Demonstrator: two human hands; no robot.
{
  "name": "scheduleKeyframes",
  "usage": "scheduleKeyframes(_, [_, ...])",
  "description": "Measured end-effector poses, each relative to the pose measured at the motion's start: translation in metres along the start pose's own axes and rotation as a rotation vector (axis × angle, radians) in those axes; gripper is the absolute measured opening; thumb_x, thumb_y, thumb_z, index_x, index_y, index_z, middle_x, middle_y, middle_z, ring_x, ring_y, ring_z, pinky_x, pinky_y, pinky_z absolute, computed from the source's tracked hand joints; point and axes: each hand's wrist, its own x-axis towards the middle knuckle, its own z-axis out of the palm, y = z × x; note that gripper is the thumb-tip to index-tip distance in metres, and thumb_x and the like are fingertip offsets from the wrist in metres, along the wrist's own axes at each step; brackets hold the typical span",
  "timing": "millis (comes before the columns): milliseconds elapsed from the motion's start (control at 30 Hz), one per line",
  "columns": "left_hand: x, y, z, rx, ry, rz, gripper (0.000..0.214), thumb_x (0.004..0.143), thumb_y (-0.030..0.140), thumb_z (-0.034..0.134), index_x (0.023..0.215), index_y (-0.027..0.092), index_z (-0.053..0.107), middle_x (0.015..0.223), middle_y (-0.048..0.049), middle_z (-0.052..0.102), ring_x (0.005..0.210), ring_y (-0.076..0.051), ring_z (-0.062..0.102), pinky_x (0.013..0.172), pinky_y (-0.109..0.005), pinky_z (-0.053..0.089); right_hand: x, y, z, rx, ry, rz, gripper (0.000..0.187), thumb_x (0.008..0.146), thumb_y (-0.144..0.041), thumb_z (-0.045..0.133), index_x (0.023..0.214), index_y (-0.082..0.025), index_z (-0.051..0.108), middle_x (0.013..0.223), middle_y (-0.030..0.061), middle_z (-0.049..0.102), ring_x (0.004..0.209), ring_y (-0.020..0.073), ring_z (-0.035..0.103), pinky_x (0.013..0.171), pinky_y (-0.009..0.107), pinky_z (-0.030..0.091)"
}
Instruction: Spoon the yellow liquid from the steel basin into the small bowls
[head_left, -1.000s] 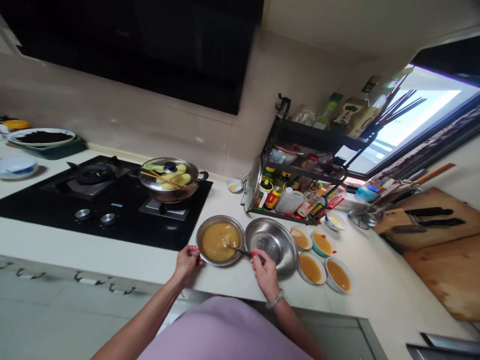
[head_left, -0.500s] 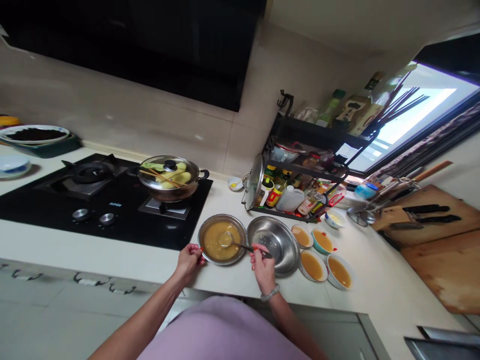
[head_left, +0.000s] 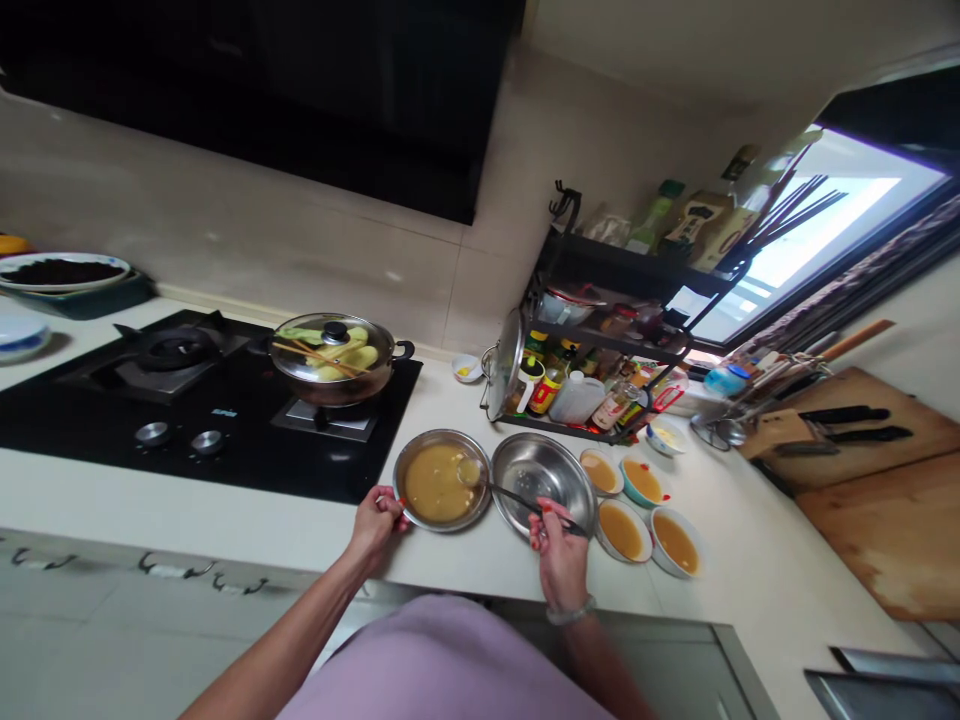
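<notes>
A steel bowl (head_left: 442,527) of cloudy yellow-brown liquid (head_left: 435,485) stands on the counter. My left hand (head_left: 379,522) pinches its left front rim. In my right hand (head_left: 561,560) is the dark handle of a ladle (head_left: 517,497), whose head sits at the right side of the liquid, close to the rim. Beneath that handle stands a second, wider steel bowl (head_left: 566,475) with a few drops inside. To its right are several small bowls with similar liquid, among them a turquoise one (head_left: 634,496) and a white one (head_left: 675,572).
On the black gas hob (head_left: 247,470) sits a lidded pan (head_left: 330,385) with pale green food and chopsticks. A black rack (head_left: 622,335) of bottles stands behind the bowls, with a pot lid (head_left: 506,365) leaning on it. A knife block (head_left: 780,432) and wooden boards (head_left: 862,530) are at right.
My right hand has moved right and slightly toward me, drawing the ladle head from the middle of the liquid to the bowl's right side. My left hand stays on the rim.
</notes>
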Motion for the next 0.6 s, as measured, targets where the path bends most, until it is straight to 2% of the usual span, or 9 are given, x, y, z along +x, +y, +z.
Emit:
scheduleKeyframes(233, [0.004, -0.002, -0.002, -0.007, -0.017, 0.0, 0.035, 0.059, 0.016, 0.062, 0.087, 0.022, 0.043, 0.047, 0.0131, 0.044, 0.038, -0.009, 0.05, 0.04, -0.02, 0.041, 0.006, -0.027, -0.035, -0.049, 0.091, -0.157, 0.039, 0.07, -0.045, 0.07, 0.092, -0.014, 0.064, 0.063, 0.0022, 0.063, 0.049, 0.0113, 0.051, 0.043, 0.022, 0.04])
scheduleKeyframes(367, [0.002, 0.0, -0.002, 0.01, -0.014, -0.027, 0.037, 0.06, 0.012, 0.062, 0.092, 0.02, 0.044, 0.049, 0.0114, 0.047, 0.04, -0.009, 0.051, 0.041, -0.02, 0.042, 0.009, -0.024, -0.056, -0.171, 0.107, -0.23, 0.041, 0.071, -0.046, 0.069, 0.095, -0.013, 0.064, 0.061, 0.0015, 0.062, 0.047, 0.012, 0.05, 0.044, 0.024, 0.042])
scheduleKeyframes(500, [0.001, 0.001, -0.002, -0.028, -0.015, -0.043, 0.038, 0.061, 0.007, 0.06, 0.094, 0.02, 0.044, 0.049, 0.0107, 0.05, 0.04, -0.008, 0.051, 0.041, -0.019, 0.042, 0.005, -0.015, -0.068, -0.379, 0.019, -0.326, 0.039, 0.079, -0.045, 0.062, 0.102, -0.014, 0.066, 0.068, 0.0049, 0.064, 0.053, 0.0146, 0.053, 0.047, 0.026, 0.045])
scheduleKeyframes(600, [0.002, 0.0, -0.002, -0.041, -0.015, -0.039, 0.038, 0.061, 0.007, 0.061, 0.093, 0.019, 0.044, 0.049, 0.0106, 0.05, 0.039, -0.008, 0.051, 0.04, -0.019, 0.041, -0.001, -0.017, -0.069, -0.555, -0.116, -0.557, 0.028, 0.085, -0.034, 0.057, 0.102, -0.017, 0.069, 0.079, 0.008, 0.065, 0.067, 0.018, 0.06, 0.06, 0.03, 0.05])
